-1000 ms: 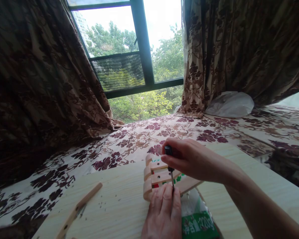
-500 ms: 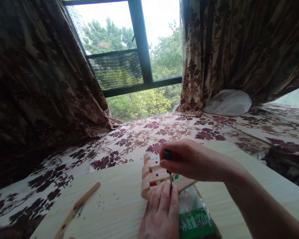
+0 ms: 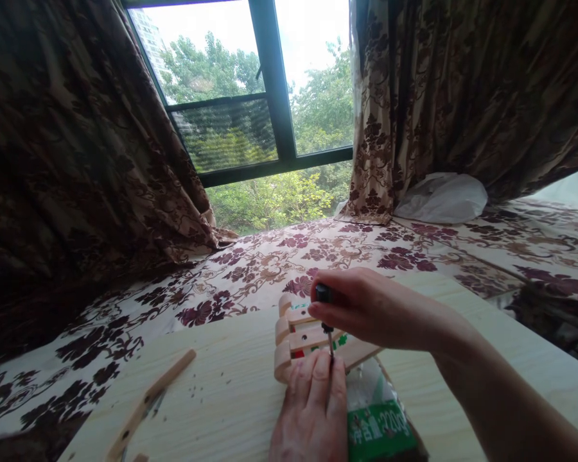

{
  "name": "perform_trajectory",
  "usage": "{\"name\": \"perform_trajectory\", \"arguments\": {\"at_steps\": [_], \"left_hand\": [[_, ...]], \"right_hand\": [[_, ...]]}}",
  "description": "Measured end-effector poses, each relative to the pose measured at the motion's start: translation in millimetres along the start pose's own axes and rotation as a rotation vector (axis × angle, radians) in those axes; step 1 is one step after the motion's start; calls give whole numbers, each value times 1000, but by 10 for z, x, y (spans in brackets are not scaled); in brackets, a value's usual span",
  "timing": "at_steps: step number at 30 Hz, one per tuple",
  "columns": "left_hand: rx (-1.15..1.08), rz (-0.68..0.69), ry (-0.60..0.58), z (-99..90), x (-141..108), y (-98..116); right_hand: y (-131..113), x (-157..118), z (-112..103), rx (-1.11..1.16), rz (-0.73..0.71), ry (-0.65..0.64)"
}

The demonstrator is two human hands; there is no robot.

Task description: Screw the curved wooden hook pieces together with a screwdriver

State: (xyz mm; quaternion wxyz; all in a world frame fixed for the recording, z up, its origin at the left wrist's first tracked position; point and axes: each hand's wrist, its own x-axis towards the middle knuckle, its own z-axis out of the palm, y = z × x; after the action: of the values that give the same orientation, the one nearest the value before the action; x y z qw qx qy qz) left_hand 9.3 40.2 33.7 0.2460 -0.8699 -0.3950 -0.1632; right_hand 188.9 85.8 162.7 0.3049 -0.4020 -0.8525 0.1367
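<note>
My right hand is closed round the black handle of a screwdriver, whose metal shaft points down beside the fingertips of my left hand. The left hand lies on a small slatted wooden piece with rounded ends and dark holes, pressing on its near side. The screwdriver's tip is hidden at the left fingers. Under and beside the wooden piece is a plastic packet with a green label.
A light wooden board lies on floral cloth. At its left are a wooden strip with holes and small dark bits. Behind are patterned curtains, a window and a white plastic bag.
My right hand has shifted very slightly round the screwdriver handle. My left hand stays on the wooden piece.
</note>
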Motion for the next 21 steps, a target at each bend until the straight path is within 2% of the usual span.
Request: {"name": "perform_trajectory", "arguments": {"at_steps": [5,7,12,17,21], "left_hand": [[-14,3,-30,-14,0,-2],[-9,6,-36,-17,0,1],[-6,9,-19,2,-12,-3],[-49,13,-30,48,-41,-27],[-61,34,-41,86,-58,-43]], "right_hand": [[38,30,21,-83,96,81],[21,17,9,-73,80,70],[-26,-16,-13,48,-13,-49],[47,21,15,-48,59,49],[51,5,-1,27,43,24]]}}
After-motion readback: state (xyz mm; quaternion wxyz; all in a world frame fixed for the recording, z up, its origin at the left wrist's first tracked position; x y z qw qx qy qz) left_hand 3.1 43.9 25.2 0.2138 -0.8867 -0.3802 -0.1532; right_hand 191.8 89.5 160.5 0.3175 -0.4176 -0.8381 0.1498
